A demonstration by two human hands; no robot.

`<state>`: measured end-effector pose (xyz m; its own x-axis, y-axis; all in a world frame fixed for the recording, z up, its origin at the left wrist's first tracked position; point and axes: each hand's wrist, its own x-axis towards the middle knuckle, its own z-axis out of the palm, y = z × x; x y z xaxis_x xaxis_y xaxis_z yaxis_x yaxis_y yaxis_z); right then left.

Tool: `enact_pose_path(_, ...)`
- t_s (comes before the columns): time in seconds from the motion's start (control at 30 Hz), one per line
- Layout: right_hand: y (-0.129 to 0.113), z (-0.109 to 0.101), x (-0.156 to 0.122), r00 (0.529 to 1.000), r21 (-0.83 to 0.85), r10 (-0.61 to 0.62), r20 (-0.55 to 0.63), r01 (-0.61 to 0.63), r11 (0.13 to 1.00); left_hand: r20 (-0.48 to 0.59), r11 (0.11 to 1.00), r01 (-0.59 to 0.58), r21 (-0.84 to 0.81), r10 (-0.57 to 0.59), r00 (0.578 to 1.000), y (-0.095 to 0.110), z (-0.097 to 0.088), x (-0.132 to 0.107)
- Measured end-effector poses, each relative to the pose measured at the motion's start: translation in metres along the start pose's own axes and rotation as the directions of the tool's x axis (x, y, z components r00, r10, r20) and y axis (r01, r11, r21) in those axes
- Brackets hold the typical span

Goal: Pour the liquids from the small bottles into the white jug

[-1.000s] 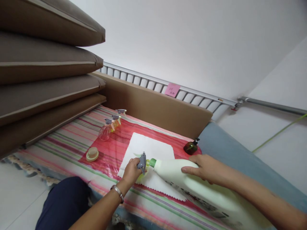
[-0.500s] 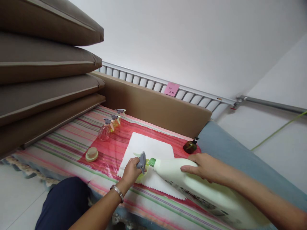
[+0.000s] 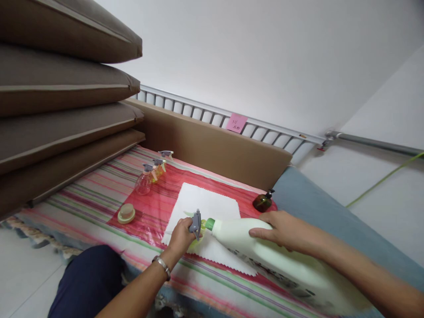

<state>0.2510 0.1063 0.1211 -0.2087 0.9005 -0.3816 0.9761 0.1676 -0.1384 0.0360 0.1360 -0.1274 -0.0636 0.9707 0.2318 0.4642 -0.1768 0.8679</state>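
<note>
My left hand is closed on a grey trigger spray head. Just beneath and beside it, a yellow-green clear bottle stands on a white cloth, partly covered by my fingers. Whether they also grip its neck cannot be made out. From the right, my right hand grips a large pale green jug, tipped low. Its green spout meets the small bottle's mouth, or lies very close to it. Any flow of liquid is too small to see.
Several spray bottles stand at the back left of a red plastic sheet. A cream cap sits in front of them. At the right is a dark pump bottle. Stacked brown cushions and a brown panel border the striped cloth.
Almost nothing differs. Both hands, the tipped jug and the small bottle keep their places; the view has shifted very slightly.
</note>
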Motion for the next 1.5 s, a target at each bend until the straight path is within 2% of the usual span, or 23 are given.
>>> enact_pose_path(0.43, -0.003, 0.0, -0.002, 1.0, 0.093, 0.005, -0.015, -0.003, 0.996, -0.011, 0.999, -0.012, -0.033, 0.012, 1.0, 0.0, 0.0, -0.001)
enact_pose_path(0.77, 0.004, 0.004, 0.0, 1.0, 0.098, 0.016, -0.017, -0.014, 0.995, -0.025, 0.993, 0.009, -0.114, -0.012, 1.0, 0.001, 0.0, 0.0)
enact_pose_path(0.93, 0.015, 0.019, 0.002, 0.998, 0.15, 0.003, -0.064, 0.006, 0.989, -0.009, 0.974, 0.045, -0.222, -0.048, 0.999, -0.004, -0.004, 0.004)
enact_pose_path(1.03, 0.023, 0.038, 0.007, 0.994, 0.266, -0.026, -0.108, 0.054, 0.962, 0.017, 0.949, 0.09, -0.303, -0.089, 0.996, -0.011, -0.007, 0.009)
enact_pose_path(1.13, 0.039, 0.06, 0.011, 0.982, 0.41, -0.036, -0.187, 0.111, 0.905, 0.042, 0.917, 0.129, -0.376, -0.123, 0.992, -0.016, -0.01, 0.014)
enact_pose_path(1.23, 0.062, 0.082, 0.012, 0.946, 0.567, 0.044, -0.321, 0.154, 0.809, 0.057, 0.89, 0.161, -0.427, -0.151, 0.987, -0.019, -0.011, 0.016)
enact_pose_path(1.3, 0.078, 0.097, 0.011, 0.921, 0.717, 0.144, -0.363, 0.176, 0.675, 0.061, 0.875, 0.176, -0.45, -0.167, 0.984, -0.019, -0.012, 0.016)
enact_pose_path(1.4, 0.095, 0.12, 0.014, 0.882, 0.879, 0.285, -0.375, 0.241, 0.411, 0.076, 0.857, 0.192, -0.479, -0.177, 0.981, -0.019, -0.013, 0.017)
enact_pose_path(1.43, 0.099, 0.126, 0.017, 0.861, 0.894, 0.326, -0.391, 0.271, 0.356, 0.081, 0.852, 0.196, -0.486, -0.179, 0.98, -0.018, -0.013, 0.017)
enact_pose_path(1.5, 0.101, 0.137, 0.024, 0.794, 0.879, 0.397, -0.46, 0.346, 0.327, 0.086, 0.845, 0.202, -0.495, -0.184, 0.979, -0.016, -0.014, 0.016)
